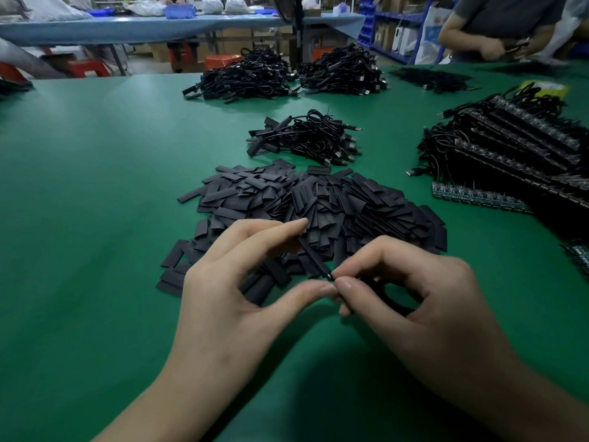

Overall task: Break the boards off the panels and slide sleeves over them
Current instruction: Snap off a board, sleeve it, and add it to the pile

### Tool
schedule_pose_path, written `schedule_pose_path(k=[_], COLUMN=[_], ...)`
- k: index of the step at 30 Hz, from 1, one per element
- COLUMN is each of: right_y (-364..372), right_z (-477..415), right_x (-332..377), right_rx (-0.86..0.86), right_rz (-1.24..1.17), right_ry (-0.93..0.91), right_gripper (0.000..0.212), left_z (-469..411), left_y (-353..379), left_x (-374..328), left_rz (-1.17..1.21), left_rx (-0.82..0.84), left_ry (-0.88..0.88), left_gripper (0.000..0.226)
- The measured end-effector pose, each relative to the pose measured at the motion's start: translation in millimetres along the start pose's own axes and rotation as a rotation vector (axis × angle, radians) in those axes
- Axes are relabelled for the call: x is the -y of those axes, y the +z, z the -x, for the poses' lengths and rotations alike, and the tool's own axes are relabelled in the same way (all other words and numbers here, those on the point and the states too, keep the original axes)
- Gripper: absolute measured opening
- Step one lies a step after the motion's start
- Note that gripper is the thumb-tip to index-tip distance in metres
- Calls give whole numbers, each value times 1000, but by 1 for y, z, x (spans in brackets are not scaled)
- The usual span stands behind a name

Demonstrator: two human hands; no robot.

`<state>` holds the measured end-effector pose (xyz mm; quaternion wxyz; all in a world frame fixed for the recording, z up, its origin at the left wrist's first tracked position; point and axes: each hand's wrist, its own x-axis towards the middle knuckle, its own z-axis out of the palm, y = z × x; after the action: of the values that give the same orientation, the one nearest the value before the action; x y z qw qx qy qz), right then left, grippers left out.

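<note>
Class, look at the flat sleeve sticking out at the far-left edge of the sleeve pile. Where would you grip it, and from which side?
Probably pinch the sleeve at its free left end, coming from the left over the mat: it lies flat, and its right end meets the pile.

My left hand (229,282) and my right hand (424,291) are close together over the near part of the tabletop (95,186), and both hold one sleeve (314,256) between them. Just behind my hands the pile of sleeves (318,199) lies on the tabletop. Behind this pile is a small bundle of cables (309,138). Further behind, the left heap of cables (245,76) and the right heap of cables (344,71) lie side by side. The stack of panels (516,148) is to the right of the pile. Another person (503,23) stands behind the stack, and a second table (159,27) stands beyond the far edge.
</note>
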<state>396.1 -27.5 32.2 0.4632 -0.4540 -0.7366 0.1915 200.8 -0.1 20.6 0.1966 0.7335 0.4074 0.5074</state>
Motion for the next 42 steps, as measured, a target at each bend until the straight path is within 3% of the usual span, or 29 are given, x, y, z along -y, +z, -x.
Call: schedule_pose_path(k=[7,17,30,33,36,42], right_y=[-1,-2,0,-2,-5,-9], right_z=[1,0,1,1,-1,-7], right_x=[-2,-1,-8,-7,-10,-13], right_rx=[38,75,95,122,202,234], right_rz=[-105,-145,-215,-230,-66,52], right_ry=[44,67,131,148,149,135], right_gripper=[11,9,11,14,28,15], left_z=[-1,-2,-2,-2,-2,-3], left_y=[0,-4,-3,-2,-4,-3], left_x=[1,-5,0,2,5,12], left_rz=[94,-63,-144,-73,2,89], left_rx=[27,-26,19,-26,-91,-115], left_ry=[-33,54,81,30,-48,-175], left_gripper=[51,52,51,50,50,55])
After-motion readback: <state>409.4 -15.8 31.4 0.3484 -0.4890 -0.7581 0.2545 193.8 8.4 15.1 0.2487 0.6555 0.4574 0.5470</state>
